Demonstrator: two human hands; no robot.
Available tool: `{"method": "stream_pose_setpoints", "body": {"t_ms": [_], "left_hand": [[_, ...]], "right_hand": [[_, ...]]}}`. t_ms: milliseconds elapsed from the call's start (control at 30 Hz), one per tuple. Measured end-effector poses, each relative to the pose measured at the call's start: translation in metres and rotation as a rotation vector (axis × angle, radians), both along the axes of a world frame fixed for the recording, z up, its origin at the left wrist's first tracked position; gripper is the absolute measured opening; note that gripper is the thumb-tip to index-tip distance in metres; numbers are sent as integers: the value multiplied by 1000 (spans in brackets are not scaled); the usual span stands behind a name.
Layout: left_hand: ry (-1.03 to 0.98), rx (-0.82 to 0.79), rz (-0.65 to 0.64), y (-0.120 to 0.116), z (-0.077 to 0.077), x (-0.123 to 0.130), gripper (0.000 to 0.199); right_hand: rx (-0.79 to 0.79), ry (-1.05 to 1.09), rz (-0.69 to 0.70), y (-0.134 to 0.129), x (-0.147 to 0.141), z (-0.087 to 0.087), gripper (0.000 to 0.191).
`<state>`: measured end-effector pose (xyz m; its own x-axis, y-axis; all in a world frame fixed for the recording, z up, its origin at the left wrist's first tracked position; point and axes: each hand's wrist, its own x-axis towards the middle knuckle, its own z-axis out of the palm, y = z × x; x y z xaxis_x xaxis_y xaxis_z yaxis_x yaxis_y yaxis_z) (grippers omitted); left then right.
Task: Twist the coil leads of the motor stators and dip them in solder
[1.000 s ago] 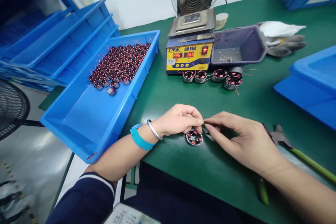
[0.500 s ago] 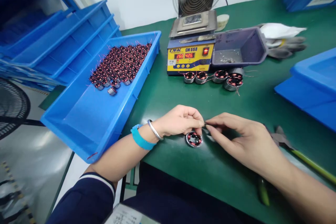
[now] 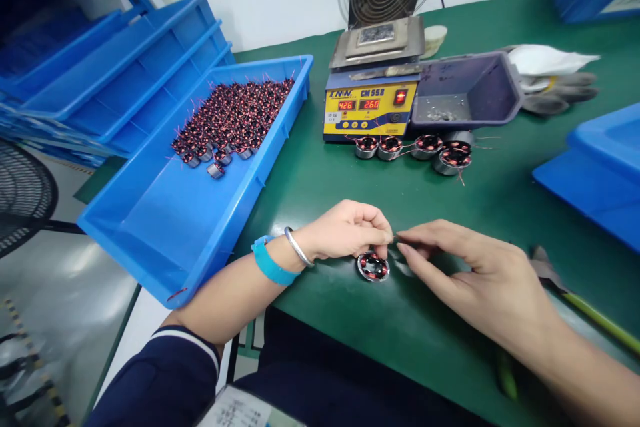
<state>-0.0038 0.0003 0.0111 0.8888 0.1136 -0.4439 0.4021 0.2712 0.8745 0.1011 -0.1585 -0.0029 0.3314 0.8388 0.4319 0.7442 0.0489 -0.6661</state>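
Left hand (image 3: 350,230): fingers curled, thumb and forefinger pinched together; any wire between them too fine to confirm.
Right hand (image 3: 480,267): thumb and forefinger slightly parted, no grip visible.
Wound stator (image 3: 373,275): on bench (image 3: 320,307), just beneath left fingertips.
Stator row (image 3: 390,147): beyond both hands, before solder pot (image 3: 367,113).
Pliers (image 3: 547,273): beside right hand.
Step, judged: fingertip work on stator's fine lead.
Next-move demand, judged: light, precise pinch, stator kept steady.
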Motion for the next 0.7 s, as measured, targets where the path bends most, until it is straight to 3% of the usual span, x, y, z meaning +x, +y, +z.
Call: {"method": "stream_pose_setpoints", "body": {"t_ms": [167,300,567,633,700], "left_hand": [[9,6,-3,0,2,0,18],[11,9,-11,0,3,0,19],[27,29,-40,0,1,0,16],[28,43,-50,-1,0,0,17],[3,67,-63,-2,0,-1,18]], "right_hand": [[-11,-36,-25,-1,2,-4,9],[7,-131,33,1,4,-5,10],[109,-541,116,1,14,-6,14],[96,-517,126,0,15,-5,16],[10,-316,136,2,13,-3,22]]}}
